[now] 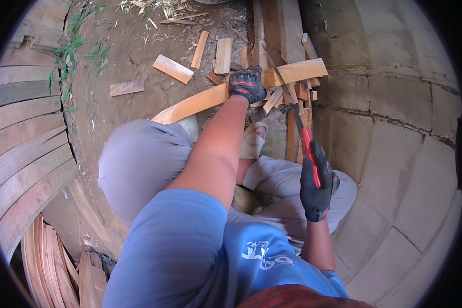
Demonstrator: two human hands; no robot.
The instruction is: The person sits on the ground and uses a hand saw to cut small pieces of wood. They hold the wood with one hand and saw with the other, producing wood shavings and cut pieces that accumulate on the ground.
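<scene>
A long wooden board [196,102] lies slantwise in front of me, its right end near the block wall. My left hand [247,84], in a black glove with red trim, is closed over the board's middle and grips it. My right hand [316,185], gloved too, is wrapped round the red handle of a handsaw [306,134]. The saw's thin blade crosses the board to the right of my left hand, its tip pointing away from me. Whether the teeth have cut into the wood is too small to tell.
Short wood offcuts [173,69] and shavings lie on the dirt ground. A grey block wall [390,154] stands close on the right. Planks [25,128] line the left side, with stacked strips [51,262] at lower left. Long timbers [291,31] lean at the far side.
</scene>
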